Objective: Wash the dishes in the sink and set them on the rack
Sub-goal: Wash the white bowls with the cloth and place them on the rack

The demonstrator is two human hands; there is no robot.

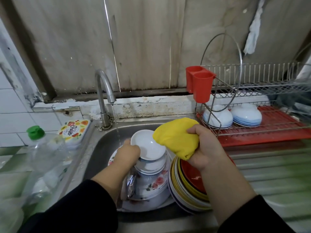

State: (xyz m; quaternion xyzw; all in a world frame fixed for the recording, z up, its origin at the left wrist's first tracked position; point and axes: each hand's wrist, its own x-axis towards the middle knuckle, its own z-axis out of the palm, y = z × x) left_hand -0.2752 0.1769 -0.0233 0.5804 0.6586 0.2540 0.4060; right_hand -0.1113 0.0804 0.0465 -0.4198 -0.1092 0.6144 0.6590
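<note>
Dish stack (151, 179) in sink (101, 148); rack (277, 125) right; bottle (45, 158) left.

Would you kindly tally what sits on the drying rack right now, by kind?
White bowls, upside down on the rack: 2
Red double cutlery cup: 1
Wire hoop: 1
Total: 4

— Left of you, a clear plastic bottle (44, 163) with a green flip cap (35, 133) stands on the tiled counter (10, 158), blurred.

— And just behind it, see that tub with the fruit-print lid (74, 130)?

— Yes. Up at your right, a white rag (253, 31) hangs on the stained wall (67, 39).
</note>
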